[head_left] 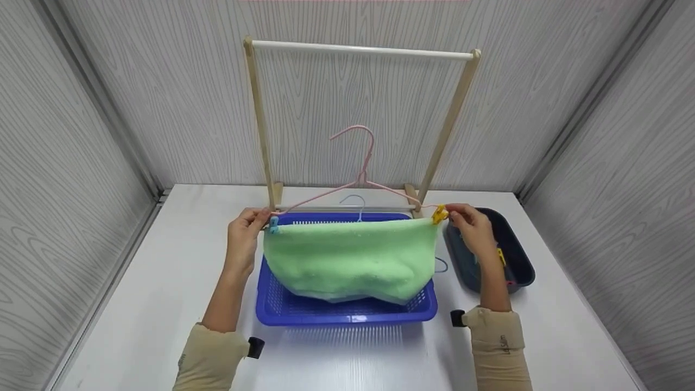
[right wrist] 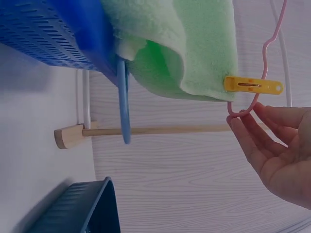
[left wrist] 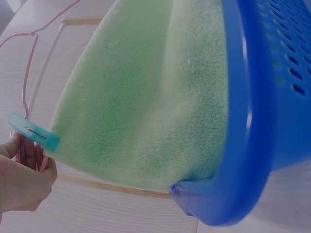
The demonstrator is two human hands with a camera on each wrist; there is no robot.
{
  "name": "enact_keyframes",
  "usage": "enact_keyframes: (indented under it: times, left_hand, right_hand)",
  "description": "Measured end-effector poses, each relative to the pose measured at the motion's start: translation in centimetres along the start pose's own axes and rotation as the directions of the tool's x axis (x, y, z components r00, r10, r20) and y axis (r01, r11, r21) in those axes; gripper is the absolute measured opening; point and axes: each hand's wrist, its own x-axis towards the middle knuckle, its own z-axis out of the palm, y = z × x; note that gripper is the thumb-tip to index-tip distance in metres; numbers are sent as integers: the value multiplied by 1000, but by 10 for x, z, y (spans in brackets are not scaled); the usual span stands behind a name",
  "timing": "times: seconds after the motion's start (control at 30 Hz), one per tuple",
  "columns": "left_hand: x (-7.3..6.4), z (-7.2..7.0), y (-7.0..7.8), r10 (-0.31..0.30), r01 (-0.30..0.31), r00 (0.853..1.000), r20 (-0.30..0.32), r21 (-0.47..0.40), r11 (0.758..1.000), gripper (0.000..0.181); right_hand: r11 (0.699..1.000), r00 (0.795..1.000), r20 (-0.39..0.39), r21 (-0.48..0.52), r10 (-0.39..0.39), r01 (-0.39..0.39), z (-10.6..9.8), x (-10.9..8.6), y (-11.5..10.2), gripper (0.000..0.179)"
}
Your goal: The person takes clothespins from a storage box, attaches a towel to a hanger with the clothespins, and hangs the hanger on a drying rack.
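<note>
A pink clothes hanger [head_left: 365,172] stands up above the basket, its hook pointing upward. From it hangs a light green towel [head_left: 353,260], fixed by a blue clothespin [head_left: 274,225] at the left corner and a yellow clothespin [head_left: 440,214] at the right. My left hand [head_left: 245,239] grips the hanger's left end beside the blue clothespin. At the other end, my right hand [head_left: 476,231] pinches the hanger's bend next to the yellow clothespin, as the right wrist view shows. The towel's lower part droops into the blue basket [head_left: 347,319], whose inside is mostly hidden.
Behind the basket stands a wooden rack with a white top bar [head_left: 364,49]. A dark bin [head_left: 521,260] with a few small coloured items sits at the right, partly behind my right arm. Blue hanger hooks [head_left: 442,265] poke out around the basket.
</note>
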Motion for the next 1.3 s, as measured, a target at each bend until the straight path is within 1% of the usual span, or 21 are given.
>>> enact_keyframes:
  times: [0.1, 0.2, 0.27, 0.33, 0.43, 0.53, 0.6, 0.67, 0.73, 0.83, 0.9, 1.0, 1.07, 1.2, 1.3]
  left_hand:
    - [0, 0, 0, 0, 0, 1000, 10, 1, 1000, 29]
    - [1, -1, -1, 2, -2, 1000, 10, -11, 1000, 27]
    - [1, -2, 0, 4, -4, 1000, 5, 4, 1000, 26]
    - [0, -2, 1, 5, -5, 1000, -2, 43, 999, 28]
    - [0, -2, 5, 4, -4, 1000, 0, 140, 990, 31]
    - [-1, -3, 10, 2, -8, 1000, 27, 217, 976, 31]
    - [-1, -4, 12, -5, -8, 999, 51, 241, 971, 30]
    - [-1, -4, 14, -10, -7, 997, 71, 237, 972, 30]
    - [-2, -4, 16, -13, -4, 997, 76, 216, 976, 28]
    - [-2, -4, 18, 6, -19, 998, 66, 198, 980, 26]
    - [-1, -3, 18, 22, -32, 998, 52, 193, 981, 24]
    - [1, -2, 15, 38, -45, 999, 37, 205, 978, 25]
    - [3, -3, 12, 42, -47, 999, 32, 203, 978, 26]
    - [5, -3, 8, 55, -60, 998, 33, 200, 978, 30]
    - [5, -3, 7, 63, -66, 998, 21, 186, 980, 29]
  right_hand:
    - [995, 998, 5, 87, 56, -57, 2, 0, 6, 29]
    - [985, 995, -36, 150, 95, -89, 5, -1, 9, 26]
    - [981, 992, -73, 173, 105, -91, 7, -2, 9, 25]
    - [981, 989, -108, 174, 102, -82, 8, -2, 8, 23]
    - [985, 986, -137, 161, 90, -68, 9, -1, 7, 22]
    - [987, 985, -151, 151, 83, -60, 9, -1, 6, 21]
    - [987, 985, -156, 151, 80, -56, 9, 0, 5, 21]
    - [986, 984, -162, 162, 73, -46, 9, 0, 3, 21]
    - [983, 984, -164, 176, 71, -42, 9, 1, 2, 21]
    - [978, 984, -159, 203, 74, -41, 8, 0, -4, 20]
    - [978, 985, -152, 204, 75, -43, 7, -3, -11, 19]
    - [977, 986, -149, 207, 81, -49, 6, -7, -20, 18]
    - [976, 985, -147, 210, 87, -55, 5, -8, -22, 19]
    - [971, 984, -139, 227, 108, -74, 4, -6, -9, 21]
    - [972, 985, -132, 222, 109, -78, 4, -4, 0, 23]
